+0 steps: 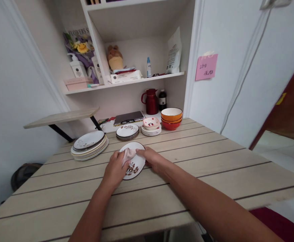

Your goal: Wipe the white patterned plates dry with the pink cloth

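A white plate [140,164] with a dark rim and a brown flower print is tilted up a little above the table, between my two hands. My left hand [115,168] grips a pale pink cloth [129,155] and presses it on the plate's left part. On the other side, my right hand [150,157] clasps the plate's right edge, thumb on the face and fingers behind it. Just beyond lies a stack of similar small plates [127,131]. To the left stands a taller stack of larger plates [89,144].
Small white dishes [151,131] carry a patterned square bowl [151,123]. Orange and red bowls [171,118] are stacked at the back right. Behind are a laptop [129,117] with glasses, a red jug [151,101] and a dark bottle [162,100]. A small raised shelf [61,117] overhangs the left corner.
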`<action>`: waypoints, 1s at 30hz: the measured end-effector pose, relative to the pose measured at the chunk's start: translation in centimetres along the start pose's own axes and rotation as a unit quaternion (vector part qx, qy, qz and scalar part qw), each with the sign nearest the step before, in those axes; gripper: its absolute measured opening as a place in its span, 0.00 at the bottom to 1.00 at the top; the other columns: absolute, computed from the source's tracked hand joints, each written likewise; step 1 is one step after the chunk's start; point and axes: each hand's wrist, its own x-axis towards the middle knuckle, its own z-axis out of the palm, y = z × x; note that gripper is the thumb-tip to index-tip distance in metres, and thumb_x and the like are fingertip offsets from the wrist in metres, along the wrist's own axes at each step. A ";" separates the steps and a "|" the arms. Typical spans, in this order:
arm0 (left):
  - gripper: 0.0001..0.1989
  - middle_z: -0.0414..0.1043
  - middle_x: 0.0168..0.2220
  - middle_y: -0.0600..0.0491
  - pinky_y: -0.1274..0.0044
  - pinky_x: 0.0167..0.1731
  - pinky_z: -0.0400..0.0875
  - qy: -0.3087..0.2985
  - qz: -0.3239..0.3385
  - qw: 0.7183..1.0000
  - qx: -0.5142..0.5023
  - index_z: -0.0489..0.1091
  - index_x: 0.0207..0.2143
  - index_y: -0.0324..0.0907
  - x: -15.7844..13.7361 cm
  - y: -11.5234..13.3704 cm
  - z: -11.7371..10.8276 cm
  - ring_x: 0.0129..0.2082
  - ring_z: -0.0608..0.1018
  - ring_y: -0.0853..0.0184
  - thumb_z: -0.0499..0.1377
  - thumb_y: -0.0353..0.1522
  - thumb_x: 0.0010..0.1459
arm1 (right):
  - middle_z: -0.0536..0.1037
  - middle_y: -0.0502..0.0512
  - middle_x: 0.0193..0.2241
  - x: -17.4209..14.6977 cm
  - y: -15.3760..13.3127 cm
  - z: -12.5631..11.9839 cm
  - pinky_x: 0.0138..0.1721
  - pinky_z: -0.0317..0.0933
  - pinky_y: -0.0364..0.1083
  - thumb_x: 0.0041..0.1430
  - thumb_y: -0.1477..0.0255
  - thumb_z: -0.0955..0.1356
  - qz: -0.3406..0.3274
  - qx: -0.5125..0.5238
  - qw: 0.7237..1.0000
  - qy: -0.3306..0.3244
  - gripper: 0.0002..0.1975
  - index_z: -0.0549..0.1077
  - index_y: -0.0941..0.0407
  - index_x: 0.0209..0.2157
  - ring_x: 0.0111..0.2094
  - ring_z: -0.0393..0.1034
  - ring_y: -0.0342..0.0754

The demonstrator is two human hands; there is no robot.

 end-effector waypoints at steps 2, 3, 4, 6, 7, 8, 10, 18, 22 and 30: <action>0.17 0.65 0.44 0.46 0.69 0.46 0.64 -0.001 0.000 1.000 0.001 0.65 0.49 0.42 0.0 -0.1 0.1 0.46 0.69 0.59 0.52 0.36 0.58 | 0.79 0.58 0.32 0.0 0.0 0.0 0.26 0.66 0.44 0.52 0.68 0.68 -0.002 0.000 1.000 -0.003 0.14 0.71 0.59 0.41 0.26 0.72 0.46; 0.17 0.65 0.44 0.46 0.69 0.46 0.63 -0.002 0.000 1.000 0.002 0.65 0.50 0.42 0.0 -0.2 0.1 0.46 0.68 0.59 0.52 0.36 0.58 | 0.79 0.58 0.32 0.0 -0.1 0.0 0.26 0.66 0.44 0.52 0.68 0.68 -0.002 0.001 1.000 -0.007 0.14 0.72 0.59 0.41 0.26 0.72 0.46; 0.18 0.65 0.44 0.47 0.69 0.46 0.63 -0.003 0.000 1.000 0.004 0.64 0.50 0.42 0.1 -0.2 0.2 0.47 0.68 0.59 0.52 0.36 0.59 | 0.80 0.58 0.32 0.0 -0.1 0.0 0.26 0.66 0.44 0.52 0.68 0.68 -0.002 0.001 1.000 -0.010 0.14 0.72 0.59 0.40 0.26 0.72 0.46; 0.18 0.65 0.44 0.47 0.69 0.47 0.63 -0.003 0.001 1.000 0.005 0.64 0.51 0.43 0.1 -0.2 0.2 0.47 0.68 0.59 0.52 0.36 0.59 | 0.80 0.58 0.31 0.0 0.0 0.0 0.26 0.67 0.44 0.52 0.68 0.68 -0.001 0.002 1.000 -0.013 0.14 0.72 0.60 0.41 0.26 0.72 0.46; 0.18 0.64 0.44 0.47 0.69 0.47 0.63 -0.002 0.002 1.000 0.006 0.64 0.51 0.43 0.1 -0.2 0.2 0.47 0.68 0.59 0.52 0.36 0.59 | 0.80 0.58 0.31 0.0 0.0 0.0 0.26 0.67 0.44 0.52 0.68 0.68 -0.001 0.002 1.000 -0.014 0.15 0.72 0.60 0.41 0.26 0.72 0.46; 0.18 0.64 0.44 0.47 0.69 0.47 0.63 -0.001 0.002 1.000 0.007 0.64 0.51 0.43 0.1 -0.2 0.2 0.47 0.68 0.59 0.52 0.36 0.59 | 0.80 0.58 0.31 0.0 0.0 0.0 0.26 0.67 0.44 0.52 0.68 0.68 -0.001 0.002 1.000 -0.015 0.15 0.72 0.60 0.41 0.26 0.72 0.46; 0.18 0.64 0.45 0.46 0.69 0.47 0.63 -0.001 0.002 1.000 0.009 0.64 0.51 0.42 0.1 -0.1 0.2 0.47 0.68 0.59 0.51 0.36 0.59 | 0.80 0.58 0.31 0.0 0.0 0.0 0.26 0.67 0.44 0.52 0.68 0.68 -0.002 0.003 1.000 -0.016 0.15 0.72 0.59 0.41 0.26 0.72 0.46; 0.14 0.65 0.46 0.47 0.70 0.45 0.64 -0.019 0.022 0.999 0.027 0.64 0.47 0.43 -0.3 0.6 -0.8 0.47 0.69 0.60 0.51 0.36 0.59 | 0.80 0.58 0.33 0.0 0.2 -0.1 0.27 0.67 0.44 0.51 0.67 0.69 -0.005 -0.001 1.000 -0.019 0.15 0.72 0.59 0.40 0.28 0.73 0.46; 0.14 0.64 0.46 0.47 0.70 0.45 0.65 -0.021 0.058 0.998 0.008 0.65 0.47 0.43 -0.4 0.8 -0.8 0.48 0.68 0.59 0.51 0.35 0.59 | 0.80 0.59 0.33 0.1 0.3 0.0 0.27 0.67 0.45 0.51 0.65 0.69 -0.001 -0.001 1.000 -0.018 0.16 0.71 0.59 0.41 0.27 0.72 0.47; 0.20 0.62 0.51 0.45 0.65 0.51 0.61 0.014 0.059 0.998 -0.002 0.64 0.52 0.43 -0.1 1.1 0.4 0.49 0.66 0.57 0.54 0.35 0.56 | 0.80 0.58 0.32 0.0 0.0 0.0 0.25 0.65 0.41 0.50 0.64 0.70 -0.002 -0.006 1.000 -0.021 0.18 0.72 0.59 0.41 0.26 0.72 0.45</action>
